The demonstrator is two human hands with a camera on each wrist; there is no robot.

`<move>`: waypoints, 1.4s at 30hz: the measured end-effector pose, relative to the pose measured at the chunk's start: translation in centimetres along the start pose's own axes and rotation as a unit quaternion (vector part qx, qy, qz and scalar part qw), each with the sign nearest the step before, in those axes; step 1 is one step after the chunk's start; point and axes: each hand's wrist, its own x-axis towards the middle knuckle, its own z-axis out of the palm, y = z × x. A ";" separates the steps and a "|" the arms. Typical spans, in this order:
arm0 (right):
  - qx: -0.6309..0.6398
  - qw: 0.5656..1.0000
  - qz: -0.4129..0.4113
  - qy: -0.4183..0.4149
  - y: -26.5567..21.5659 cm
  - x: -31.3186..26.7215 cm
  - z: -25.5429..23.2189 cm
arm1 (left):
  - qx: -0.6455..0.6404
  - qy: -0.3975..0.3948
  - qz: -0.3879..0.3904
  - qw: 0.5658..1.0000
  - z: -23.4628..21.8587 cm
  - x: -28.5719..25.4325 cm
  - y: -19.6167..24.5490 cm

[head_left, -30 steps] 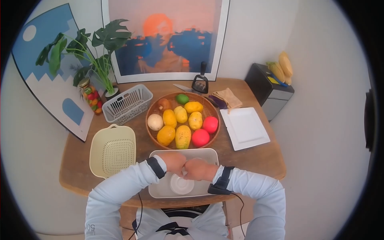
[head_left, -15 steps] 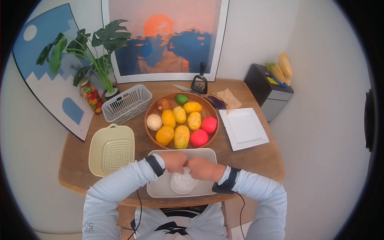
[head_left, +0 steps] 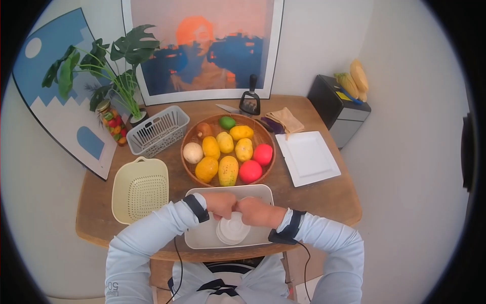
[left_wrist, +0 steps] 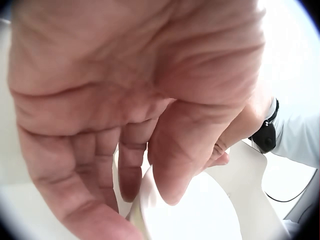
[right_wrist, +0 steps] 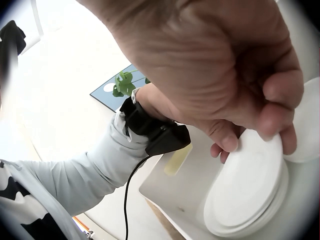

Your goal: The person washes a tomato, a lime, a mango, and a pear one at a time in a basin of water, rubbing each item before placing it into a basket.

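Observation:
A small white plate (head_left: 235, 228) is tilted over other round white plates inside a pale rectangular tub (head_left: 202, 239). At its far edge my left hand (head_left: 220, 203) and right hand (head_left: 259, 213) are close together. The left wrist view has my left hand (left_wrist: 135, 100) with thumb and fingers on either side of the plate's rim (left_wrist: 192, 215). In the right wrist view my right hand (right_wrist: 215, 65) pinches the top edge of the plate (right_wrist: 247, 180), with stacked rims under it. Another white round piece (right_wrist: 307, 125) shows at the right.
Beyond the tub stands a round basket (head_left: 186, 169) of fruit and vegetables. A cream colander (head_left: 119, 202) and grey basket (head_left: 177, 133) are on the left, a white square plate (head_left: 310, 159) on the right. At the back are a knife (head_left: 228, 108) and a black-handled tool (head_left: 250, 101).
My hands have shifted slightly, the right one moving a little right. More of the white plate shows below them than a second ago. The head view has tilted slightly.

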 end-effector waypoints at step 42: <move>-0.140 0.989 -0.008 0.049 -3.1 -0.5 -2.9 | 0.259 0.282 -0.025 0.923 3.2 -0.6 1.0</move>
